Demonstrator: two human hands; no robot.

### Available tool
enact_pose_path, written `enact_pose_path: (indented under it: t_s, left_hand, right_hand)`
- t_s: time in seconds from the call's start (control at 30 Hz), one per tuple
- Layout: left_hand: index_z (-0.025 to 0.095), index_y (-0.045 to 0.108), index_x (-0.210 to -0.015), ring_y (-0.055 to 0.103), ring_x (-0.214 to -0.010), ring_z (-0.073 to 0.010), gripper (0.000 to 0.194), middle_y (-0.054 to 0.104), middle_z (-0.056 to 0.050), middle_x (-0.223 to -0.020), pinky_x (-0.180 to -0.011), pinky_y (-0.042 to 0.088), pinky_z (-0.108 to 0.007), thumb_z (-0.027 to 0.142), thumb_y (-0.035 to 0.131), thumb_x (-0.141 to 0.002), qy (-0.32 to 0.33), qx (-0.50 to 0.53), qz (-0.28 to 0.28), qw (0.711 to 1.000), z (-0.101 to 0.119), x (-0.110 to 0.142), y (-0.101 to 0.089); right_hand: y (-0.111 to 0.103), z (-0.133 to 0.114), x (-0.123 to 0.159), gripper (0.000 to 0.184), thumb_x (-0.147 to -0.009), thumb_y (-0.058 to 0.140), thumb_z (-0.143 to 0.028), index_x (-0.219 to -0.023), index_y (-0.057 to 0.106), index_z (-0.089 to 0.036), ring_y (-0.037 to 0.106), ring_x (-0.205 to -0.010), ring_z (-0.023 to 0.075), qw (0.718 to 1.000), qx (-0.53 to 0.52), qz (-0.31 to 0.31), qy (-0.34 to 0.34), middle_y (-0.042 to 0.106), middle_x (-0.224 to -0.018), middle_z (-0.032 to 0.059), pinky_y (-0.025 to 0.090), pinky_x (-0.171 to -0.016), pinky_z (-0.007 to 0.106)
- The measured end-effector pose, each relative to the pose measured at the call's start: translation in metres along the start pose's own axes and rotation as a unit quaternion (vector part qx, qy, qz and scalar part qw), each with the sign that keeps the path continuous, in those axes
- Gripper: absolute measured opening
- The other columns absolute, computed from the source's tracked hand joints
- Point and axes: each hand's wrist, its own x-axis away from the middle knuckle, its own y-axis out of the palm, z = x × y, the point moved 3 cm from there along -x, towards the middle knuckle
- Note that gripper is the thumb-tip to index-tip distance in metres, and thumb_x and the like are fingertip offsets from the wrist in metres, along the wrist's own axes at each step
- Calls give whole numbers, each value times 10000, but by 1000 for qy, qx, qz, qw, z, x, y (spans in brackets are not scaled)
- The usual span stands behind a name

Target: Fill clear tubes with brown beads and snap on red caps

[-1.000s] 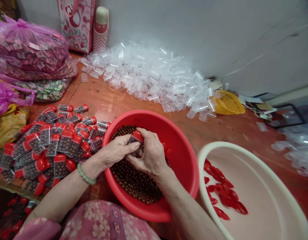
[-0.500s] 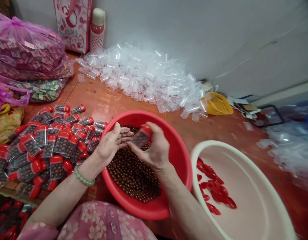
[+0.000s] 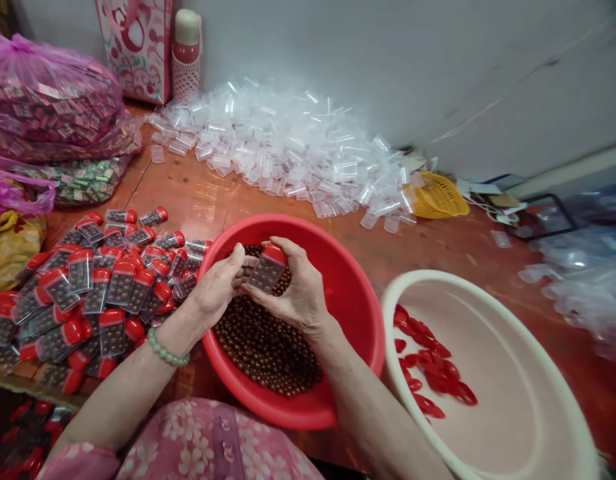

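Head view, looking down on a work surface: the person's right hand (image 3: 293, 290) pinches a clear rectangular plastic tube with a red cap (image 3: 267, 269) between thumb and fingers, just above the middle of the basin. The tube, tilted with its cap up and to the right, appears filled with dark beads. The left hand (image 3: 215, 290) is relaxed and not clenched, its fingers (image 3: 237, 262) extended toward the tube, and whether they touch it cannot be told. The work in hand centres on this one capped tube.

Below the hands, a round red plastic basin (image 3: 351, 303) holds a mass of glossy dark-brown round beads (image 3: 263, 350). At its left lies a heap of filled, red-capped tubes (image 3: 113, 287); at its right, a wide cream plastic basin (image 3: 388, 313) holds loose red oval pieces (image 3: 428, 370).

The surface is a glossy orange-brown wooden top (image 3: 228, 193). Across the upper middle spreads a pile of empty clear plastic tubes (image 3: 283, 150). At the upper left sits a bulging pink plastic bag of small packets (image 3: 48, 93), with a red-and-white thermos flask (image 3: 187, 47) against the grey wall (image 3: 388, 67). A yellow plastic basket (image 3: 438, 197) lies at the pile's right end.
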Motion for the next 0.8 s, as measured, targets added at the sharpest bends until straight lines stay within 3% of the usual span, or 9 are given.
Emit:
enact_pose_path:
  t_s: [0.13,0.3,0.4,0.63,0.8]
  left_hand:
    - [133,698,-906,609,-681,-108,569,708,-52,-769,-688,438,-222,660,492,-853,1,-7,-1,1000,-1,0,-1]
    - [130,713,-913,638,-720,-137,578,723,-69,-792,-662,445,-231,658,484,-858,25,-19,-10,999,0,-1,0]
    - [124,717,-928,651,-712,-140,598,728,-78,-780,-647,449,-225,658,455,-872,2,-28,-35,999,-1,-2,0]
    - [114,709,-949,688,-733,-187,658,725,-99,-752,-665,504,-270,685,390,-881,-34,0,-99,995,6,-2,13]
    - [105,707,-902,668,-619,-184,623,700,-94,-664,-618,522,-294,654,412,-890,-37,-13,-57,998,12,-7,26]
  right_hand:
    - [-5,-2,0,746,-686,760,-382,-1326,403,-241,626,-1079,289,997,-8,67,25,609,-1218,123,511,-923,454]
    - [-3,-7,0,722,-678,758,-429,-1287,423,-235,643,-1044,292,1000,-28,0,-10,634,-1181,126,521,-893,448]
    - [-6,-6,1,739,-662,768,-447,-1286,433,-237,640,-1059,293,999,-43,9,21,630,-1208,125,514,-911,451]
    - [-6,-12,1,696,-656,770,-434,-1245,469,-214,658,-988,282,998,-64,-8,0,653,-1137,121,522,-883,437]
    - [-9,-16,-1,666,-667,762,-432,-1232,478,-221,663,-939,258,996,-79,8,-32,667,-1097,100,537,-850,410]
